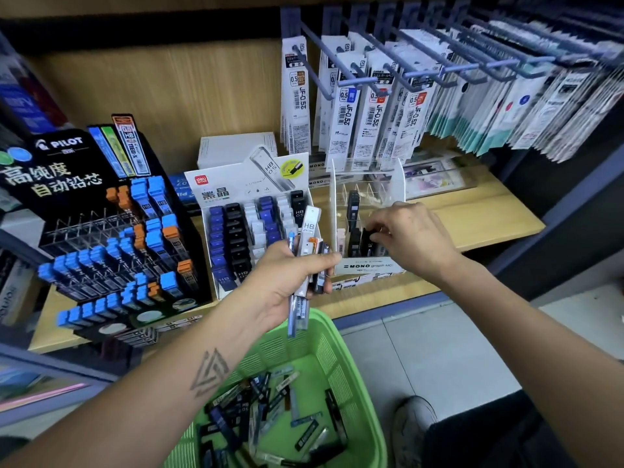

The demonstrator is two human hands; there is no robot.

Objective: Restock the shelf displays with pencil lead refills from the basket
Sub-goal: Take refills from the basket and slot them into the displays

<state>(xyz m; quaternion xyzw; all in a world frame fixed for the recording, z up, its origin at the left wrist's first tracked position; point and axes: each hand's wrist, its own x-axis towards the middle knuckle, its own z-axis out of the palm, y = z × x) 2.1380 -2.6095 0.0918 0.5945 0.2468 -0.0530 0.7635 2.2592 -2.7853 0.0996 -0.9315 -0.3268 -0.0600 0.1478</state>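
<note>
My left hand (287,278) grips a bundle of pencil lead refill cases (309,251) above the green basket (341,352). More loose refill cases (270,410) lie in the basket's bottom. My right hand (412,238) reaches into the clear MONO display (368,194) on the shelf and pinches a black refill case (369,241) in its front row. Left of that stands the white Deli display (250,184) with blue, black and white cases. Further left, the black Pilot display (67,170) carries blue- and orange-capped cases.
Pen refill packs (378,106) hang from hooks above the wooden shelf (472,214). A white box (233,148) sits behind the Deli display. A shoe (412,423) stands on the tiled floor right of the basket.
</note>
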